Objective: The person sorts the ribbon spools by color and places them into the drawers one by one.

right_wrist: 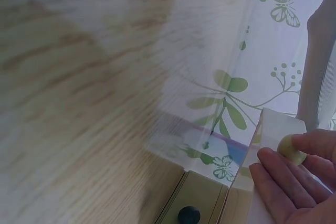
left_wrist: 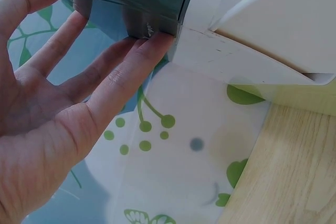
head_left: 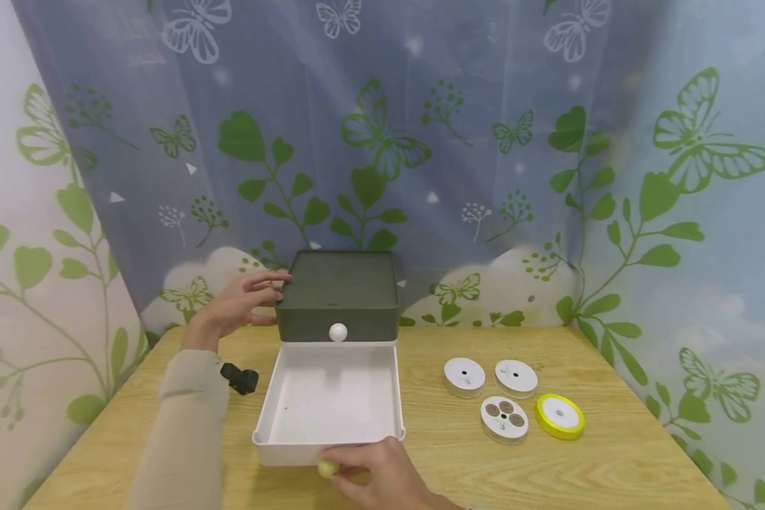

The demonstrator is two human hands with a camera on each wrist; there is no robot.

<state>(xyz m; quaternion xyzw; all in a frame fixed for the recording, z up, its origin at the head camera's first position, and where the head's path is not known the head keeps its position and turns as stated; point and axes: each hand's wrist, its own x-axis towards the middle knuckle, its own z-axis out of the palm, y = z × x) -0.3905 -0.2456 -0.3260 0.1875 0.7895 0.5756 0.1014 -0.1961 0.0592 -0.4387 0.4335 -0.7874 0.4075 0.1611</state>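
A small drawer box with a dark green upper part [head_left: 341, 283] and a white knob stands on the table. Its lower white drawer [head_left: 331, 389] is pulled far out toward me, and its inside looks bare apart from a tiny dark speck. My left hand [head_left: 245, 304] rests its extended fingertips against the left side of the green part, as the left wrist view also shows. At the drawer's front, my right hand [head_left: 382, 471] pinches the round pale-yellow knob [right_wrist: 291, 149] between thumb and fingers.
Three white ribbon spools [head_left: 464, 375] and a spool of yellow ribbon [head_left: 559, 416] lie on the wooden table [head_left: 612, 453] to the right. A small black object [head_left: 239, 379] shows beside my left sleeve. Behind the table hangs a patterned curtain [head_left: 472, 212].
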